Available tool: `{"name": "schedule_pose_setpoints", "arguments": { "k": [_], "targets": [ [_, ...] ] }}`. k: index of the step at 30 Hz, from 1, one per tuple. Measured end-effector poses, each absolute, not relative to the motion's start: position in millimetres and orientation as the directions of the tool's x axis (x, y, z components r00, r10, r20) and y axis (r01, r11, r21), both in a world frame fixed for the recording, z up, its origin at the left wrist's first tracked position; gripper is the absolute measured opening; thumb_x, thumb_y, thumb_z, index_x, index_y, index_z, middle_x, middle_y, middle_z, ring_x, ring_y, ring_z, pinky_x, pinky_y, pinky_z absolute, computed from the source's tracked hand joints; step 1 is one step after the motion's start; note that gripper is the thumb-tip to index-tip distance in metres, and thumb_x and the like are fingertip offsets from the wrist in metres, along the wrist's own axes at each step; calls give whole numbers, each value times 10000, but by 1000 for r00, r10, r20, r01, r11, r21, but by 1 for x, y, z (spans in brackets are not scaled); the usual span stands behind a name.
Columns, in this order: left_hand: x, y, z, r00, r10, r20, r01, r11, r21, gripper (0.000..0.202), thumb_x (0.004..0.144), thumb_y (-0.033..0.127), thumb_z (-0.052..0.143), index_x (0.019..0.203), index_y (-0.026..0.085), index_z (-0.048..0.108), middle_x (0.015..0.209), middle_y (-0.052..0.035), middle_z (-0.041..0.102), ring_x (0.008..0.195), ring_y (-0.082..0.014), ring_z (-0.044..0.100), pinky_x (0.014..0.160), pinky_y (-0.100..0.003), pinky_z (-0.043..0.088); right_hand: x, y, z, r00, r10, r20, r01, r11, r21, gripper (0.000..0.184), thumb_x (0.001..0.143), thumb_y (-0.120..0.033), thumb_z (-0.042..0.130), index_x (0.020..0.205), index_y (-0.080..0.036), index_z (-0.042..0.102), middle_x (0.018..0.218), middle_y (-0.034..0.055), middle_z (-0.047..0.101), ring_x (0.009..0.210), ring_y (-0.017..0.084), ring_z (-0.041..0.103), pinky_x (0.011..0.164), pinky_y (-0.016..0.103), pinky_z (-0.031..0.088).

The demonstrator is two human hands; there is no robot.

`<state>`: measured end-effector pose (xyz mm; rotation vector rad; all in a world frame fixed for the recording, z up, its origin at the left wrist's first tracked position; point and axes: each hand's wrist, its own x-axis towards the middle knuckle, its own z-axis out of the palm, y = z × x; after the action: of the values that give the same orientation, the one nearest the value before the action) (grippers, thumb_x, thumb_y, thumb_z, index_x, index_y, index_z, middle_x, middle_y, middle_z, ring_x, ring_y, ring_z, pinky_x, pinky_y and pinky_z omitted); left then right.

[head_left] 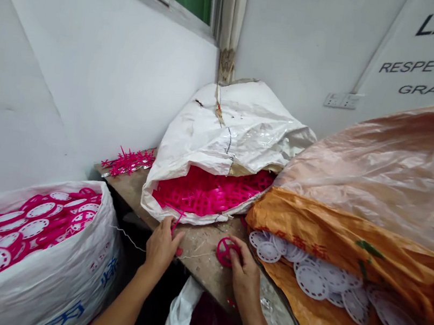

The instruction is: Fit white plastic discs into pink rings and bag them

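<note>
My left hand (162,248) pinches a thin magenta plastic sprue (176,223) above a worn wooden table (198,246), and a white thread (128,238) runs past that hand. My right hand (244,273) grips a small magenta plastic wheel (224,250) at its edge, holding it upright over the table. The hands stand a short way apart. A white woven sack (221,130) lies open just beyond them, filled with a tangle of magenta plastic moulded pieces (206,192). The wheel's lower part is hidden by my fingers.
A full white sack (74,271) of pink-rimmed white discs stands at the left. An orange sack (337,229) with white plastic discs (312,281) crowds the right. A white bag (179,322) sits below the table. Magenta sprues (129,162) lie against the wall.
</note>
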<state>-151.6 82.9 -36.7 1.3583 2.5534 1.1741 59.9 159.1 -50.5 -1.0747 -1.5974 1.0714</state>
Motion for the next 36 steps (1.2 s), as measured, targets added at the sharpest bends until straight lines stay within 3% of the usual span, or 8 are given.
{"name": "schedule_pose_setpoints", "arguments": {
  "k": [9,12,15,21,25,31,33,36],
  "targets": [
    [-151,61,8,-520,837,169,388,55,920,303,782,354,560,1019,174,615,797,-45,688,687,-182,629,603,-254,455,65,159,-53,-215,955,204,158,240,-958,444,768,-448,512,1105,-180,620,1137,101,650,1047,277,584,918,401,427],
    [-161,17,27,-403,915,-10,224,108,969,279,729,335,621,937,153,657,716,-43,696,534,-133,566,516,-223,418,67,162,-59,-217,958,189,203,234,-951,504,758,-508,499,1132,-185,602,1159,103,637,1083,286,565,948,413,404],
    [-187,-34,41,-552,832,-56,204,200,958,285,702,372,653,891,160,662,664,-37,696,467,-113,525,461,-199,370,67,165,-63,-246,954,171,266,236,-935,561,734,-557,494,1144,-189,601,1158,109,638,1081,300,567,941,423,406],
    [-277,-37,90,-771,521,367,602,409,685,316,750,430,594,935,183,665,779,-38,684,664,-187,599,646,-281,459,66,166,-63,-268,948,171,316,254,-914,593,733,-575,475,1169,-192,594,1178,112,629,1093,301,561,936,427,409],
    [-320,33,135,-692,418,588,713,523,468,594,753,377,623,1270,118,484,1201,-159,585,1095,-309,538,928,-445,403,66,166,-62,-216,958,188,267,243,-933,584,747,-542,497,1196,-175,574,1203,114,610,1112,290,543,962,423,388],
    [-222,66,87,-262,511,819,960,49,277,449,834,292,553,1269,197,499,1343,-102,498,1281,-259,397,1087,-442,266,66,159,-53,-167,967,194,96,212,-973,462,772,-427,534,1149,-171,608,1178,99,624,1093,270,549,974,414,385],
    [-169,54,46,-191,624,758,912,-173,373,372,826,253,562,1198,236,564,1242,-67,588,1211,-244,479,1067,-428,313,65,158,-48,-162,966,201,61,213,-975,413,794,-402,525,1128,-178,619,1160,93,631,1079,257,553,975,411,384],
    [-109,40,-2,-317,796,515,646,-217,732,302,819,281,570,1111,227,628,1125,-72,655,1067,-244,587,962,-394,433,66,157,-42,-150,972,182,-18,182,-983,358,811,-387,512,1091,-197,630,1126,71,641,1053,235,559,954,392,405]
  ]
}}
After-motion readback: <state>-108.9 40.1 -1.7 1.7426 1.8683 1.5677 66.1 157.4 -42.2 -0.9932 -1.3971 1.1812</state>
